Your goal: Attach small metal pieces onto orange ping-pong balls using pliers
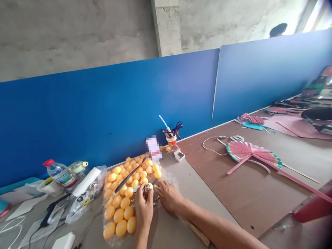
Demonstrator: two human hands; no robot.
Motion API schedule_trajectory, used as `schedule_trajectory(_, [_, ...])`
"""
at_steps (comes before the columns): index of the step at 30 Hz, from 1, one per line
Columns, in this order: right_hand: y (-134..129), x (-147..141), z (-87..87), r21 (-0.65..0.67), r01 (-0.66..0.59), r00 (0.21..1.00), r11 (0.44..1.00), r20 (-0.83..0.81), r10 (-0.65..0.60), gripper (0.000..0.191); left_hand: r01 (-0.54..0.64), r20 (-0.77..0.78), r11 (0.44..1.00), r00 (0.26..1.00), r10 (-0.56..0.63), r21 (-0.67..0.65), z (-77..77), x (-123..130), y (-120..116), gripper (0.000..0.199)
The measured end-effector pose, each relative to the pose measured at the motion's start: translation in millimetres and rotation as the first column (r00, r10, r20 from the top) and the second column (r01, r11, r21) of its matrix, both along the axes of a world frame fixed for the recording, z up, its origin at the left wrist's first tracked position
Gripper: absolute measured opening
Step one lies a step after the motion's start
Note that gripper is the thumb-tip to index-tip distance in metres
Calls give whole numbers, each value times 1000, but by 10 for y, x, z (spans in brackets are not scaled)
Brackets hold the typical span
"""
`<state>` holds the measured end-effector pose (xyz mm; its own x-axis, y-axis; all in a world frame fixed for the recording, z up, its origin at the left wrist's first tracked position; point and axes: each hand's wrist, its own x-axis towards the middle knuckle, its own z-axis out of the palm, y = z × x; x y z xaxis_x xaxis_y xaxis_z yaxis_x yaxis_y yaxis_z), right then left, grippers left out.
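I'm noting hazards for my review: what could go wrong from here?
The small shiny piece in the left hand could slip and drop among the orange balls. Those sit in thin clear plastic close beside that hand; a snag might tear it and scatter them. The right hand's forearm reaches over a wooden strip and may knock it.
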<state>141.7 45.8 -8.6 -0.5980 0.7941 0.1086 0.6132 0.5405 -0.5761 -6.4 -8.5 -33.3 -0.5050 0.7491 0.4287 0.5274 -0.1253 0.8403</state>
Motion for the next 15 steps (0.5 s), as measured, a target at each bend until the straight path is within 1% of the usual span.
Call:
schedule_trajectory(3, [41, -10, -22, -114, 51, 996, 992, -71, -59, 47, -20, -32, 1000, 999, 21, 5, 14, 0, -5, 51])
schedule_trajectory(5, [74, -15, -29, -176, 85, 987, 981, -123, -108, 50, -16, -13, 1000, 1000, 16, 2, 19, 0, -9, 50])
schedule_trajectory(7, [101, -14, -24, -205, 113, 977, 972, -157, -147, 46, -12, 38, 1000, 999, 12, 10, 23, 0, -12, 51])
schedule_trajectory(10, [130, 3, 6, -244, 140, 958, 959, -213, -194, 35, -19, 119, 999, 993, 15, 33, 39, 1, -14, 54])
schedule_trajectory(12, [143, 16, 24, -325, 118, 935, 938, -281, -215, 30, -23, 144, 999, 989, 18, 35, 58, 2, -15, 55])
schedule_trajectory(15, [156, 16, 18, -449, 18, 874, 893, -427, -232, 27, -43, 129, 998, 991, 37, 42, 81, 7, -16, 54])
